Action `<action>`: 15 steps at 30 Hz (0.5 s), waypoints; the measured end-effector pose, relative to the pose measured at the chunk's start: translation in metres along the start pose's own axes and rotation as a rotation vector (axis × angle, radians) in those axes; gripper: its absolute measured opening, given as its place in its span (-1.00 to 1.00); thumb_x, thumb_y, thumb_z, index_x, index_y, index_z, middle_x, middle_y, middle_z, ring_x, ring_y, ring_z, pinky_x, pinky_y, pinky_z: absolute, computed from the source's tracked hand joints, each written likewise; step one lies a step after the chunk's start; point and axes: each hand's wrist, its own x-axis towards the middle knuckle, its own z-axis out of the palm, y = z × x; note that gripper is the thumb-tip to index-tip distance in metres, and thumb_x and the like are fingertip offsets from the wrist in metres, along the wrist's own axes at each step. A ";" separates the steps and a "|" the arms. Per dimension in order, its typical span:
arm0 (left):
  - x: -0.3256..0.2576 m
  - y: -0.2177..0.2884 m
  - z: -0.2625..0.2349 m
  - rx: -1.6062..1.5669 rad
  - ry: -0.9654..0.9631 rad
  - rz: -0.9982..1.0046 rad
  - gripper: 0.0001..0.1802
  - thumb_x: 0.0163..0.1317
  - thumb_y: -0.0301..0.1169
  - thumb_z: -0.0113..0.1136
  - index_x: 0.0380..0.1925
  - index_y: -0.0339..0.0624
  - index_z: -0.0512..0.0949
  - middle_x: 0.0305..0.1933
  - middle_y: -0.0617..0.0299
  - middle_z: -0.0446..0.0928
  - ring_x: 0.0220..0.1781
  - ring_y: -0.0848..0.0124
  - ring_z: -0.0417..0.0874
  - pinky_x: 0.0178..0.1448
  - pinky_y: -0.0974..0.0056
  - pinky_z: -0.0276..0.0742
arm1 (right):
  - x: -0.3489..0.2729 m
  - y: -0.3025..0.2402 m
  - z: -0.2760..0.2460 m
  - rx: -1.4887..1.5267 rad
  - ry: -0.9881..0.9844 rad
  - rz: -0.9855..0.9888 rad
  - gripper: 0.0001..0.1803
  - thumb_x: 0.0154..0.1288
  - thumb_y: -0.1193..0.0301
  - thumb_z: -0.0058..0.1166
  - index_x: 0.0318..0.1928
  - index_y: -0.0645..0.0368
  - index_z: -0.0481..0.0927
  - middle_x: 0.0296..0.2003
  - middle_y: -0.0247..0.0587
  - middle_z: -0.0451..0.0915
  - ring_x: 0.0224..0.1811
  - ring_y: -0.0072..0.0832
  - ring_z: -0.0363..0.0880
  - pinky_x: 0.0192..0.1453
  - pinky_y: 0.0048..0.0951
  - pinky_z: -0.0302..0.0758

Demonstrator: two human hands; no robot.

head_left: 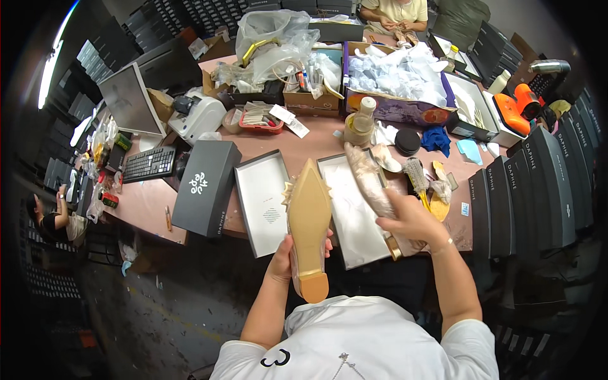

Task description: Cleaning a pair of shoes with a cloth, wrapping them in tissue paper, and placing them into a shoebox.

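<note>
My left hand (280,261) grips a pointed flat shoe (309,221) upright, toe up. Its tan sole and low orange-brown heel face me, and spiky trim shows at both edges. My right hand (415,218) is closed around a second shoe in clear crinkled wrapping (366,180), tilted over the right part of an open shoebox (373,258). A gold heel pokes out below that hand; most of the shoe is hidden by the wrapping and my fingers. White paper (354,218) lines the box. Just left of the held shoe lies a white-lined box lid (261,212).
A closed dark shoebox (206,187) stands at left beside a keyboard (149,164). Farther back are a pump bottle (360,123), a black round tin (407,142), a brush (416,174) and a carton of white paper (396,76). Dark shoeboxes (538,190) line the right. Another person (396,16) sits across.
</note>
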 end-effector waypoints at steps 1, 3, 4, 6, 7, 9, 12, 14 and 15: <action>0.004 -0.003 0.000 -0.067 -0.019 0.004 0.00 0.10 0.33 0.11 0.22 -0.37 0.30 0.09 -0.08 0.43 -0.02 0.19 0.58 0.00 0.19 0.61 | -0.007 0.026 0.010 0.434 0.050 -0.038 -0.39 -0.01 0.27 0.26 0.03 0.38 0.46 -0.21 -0.17 0.64 -0.22 -0.41 0.61 -0.08 -0.44 0.52; 0.019 -0.012 0.008 -0.094 -0.023 -0.017 0.06 0.10 0.44 -0.03 0.22 -0.37 0.29 0.08 -0.06 0.43 -0.05 0.21 0.57 -0.03 0.18 0.61 | -0.023 0.048 0.040 1.222 -0.021 -0.011 -0.29 -0.04 0.25 0.31 0.12 0.37 0.43 -0.06 -0.21 0.59 -0.08 -0.53 0.56 0.00 -0.46 0.52; 0.026 -0.019 0.015 -0.146 -0.039 -0.027 0.05 0.10 0.43 -0.02 0.22 -0.37 0.29 0.07 -0.05 0.44 -0.05 0.20 0.57 -0.02 0.18 0.61 | -0.023 0.055 0.061 1.371 -0.020 -0.090 -0.27 -0.03 0.32 0.32 0.19 0.29 0.40 0.00 -0.29 0.55 0.00 -0.47 0.54 0.09 -0.42 0.48; 0.033 -0.028 0.023 -0.174 -0.014 -0.040 0.04 0.10 0.43 -0.02 0.21 -0.36 0.30 0.06 -0.05 0.45 -0.04 0.19 0.57 -0.02 0.15 0.60 | -0.023 0.055 0.092 1.654 -0.100 -0.030 -0.18 -0.05 0.27 0.34 0.24 0.30 0.34 0.05 -0.18 0.53 0.12 -0.43 0.50 0.20 -0.29 0.45; 0.036 -0.033 0.024 -0.171 -0.013 -0.039 0.04 0.10 0.43 -0.02 0.21 -0.36 0.30 0.05 -0.06 0.45 -0.04 0.18 0.57 -0.02 0.14 0.60 | -0.024 0.063 0.098 1.695 -0.127 -0.033 -0.19 -0.04 0.26 0.33 0.24 0.30 0.34 0.06 -0.18 0.53 0.12 -0.42 0.50 0.21 -0.29 0.45; 0.043 -0.037 0.025 -0.149 -0.014 -0.036 0.04 0.10 0.43 -0.02 0.20 -0.36 0.31 0.05 -0.06 0.46 -0.04 0.17 0.57 -0.03 0.13 0.60 | -0.016 0.066 0.098 1.784 -0.182 -0.062 -0.19 -0.03 0.25 0.32 0.24 0.29 0.34 0.07 -0.17 0.52 0.12 -0.41 0.51 0.21 -0.27 0.45; 0.051 -0.038 0.027 -0.077 0.106 -0.046 0.07 0.10 0.49 -0.13 0.18 -0.36 0.32 0.00 -0.06 0.49 -0.06 0.15 0.59 -0.04 0.12 0.59 | -0.009 0.075 0.092 1.725 -0.146 -0.034 -0.28 0.09 0.31 0.26 0.26 0.30 0.32 0.10 -0.15 0.51 0.11 -0.38 0.53 0.21 -0.28 0.46; 0.053 -0.029 0.015 -0.055 0.206 -0.034 0.10 0.08 0.53 -0.23 0.17 -0.36 0.33 -0.04 -0.06 0.51 -0.07 0.13 0.60 -0.05 0.13 0.59 | 0.003 0.068 0.086 1.584 -0.092 0.085 -0.28 0.23 0.37 0.16 0.35 0.30 0.19 0.16 -0.10 0.46 0.17 -0.35 0.48 0.25 -0.34 0.43; 0.053 -0.023 0.008 -0.043 0.255 -0.030 0.12 0.07 0.55 -0.27 0.17 -0.35 0.34 -0.06 -0.06 0.52 -0.08 0.13 0.60 -0.05 0.13 0.59 | 0.011 0.059 0.088 1.329 0.089 0.055 -0.21 0.30 0.35 0.12 0.42 0.31 0.03 0.21 -0.02 0.41 0.26 -0.32 0.40 0.31 -0.35 0.34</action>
